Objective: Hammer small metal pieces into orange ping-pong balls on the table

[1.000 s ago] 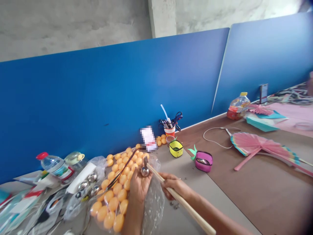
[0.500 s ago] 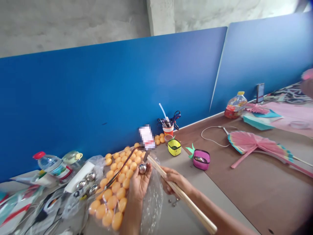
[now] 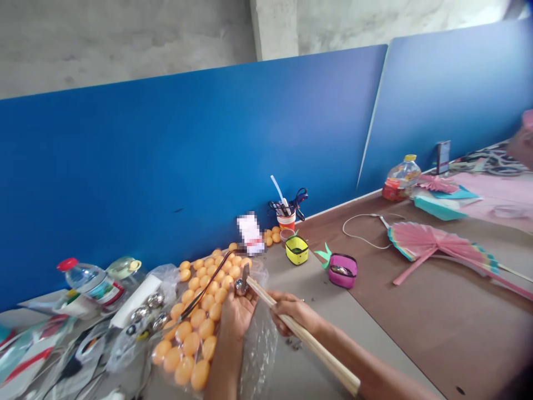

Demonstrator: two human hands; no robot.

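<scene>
"Where's the shiny silver metal ball?"
"Lower centre, cradled by the half-curled fingers of the left hand. The right hand wraps its fingers tightly round a wooden-handled metal hammer."

Left hand palm up, cupped; left forearm runs steeply up from bottom edge. Right hand curls in a grip, right forearm slanting in from lower right.

2 bare forearms, bare left hand, bare right hand
</scene>
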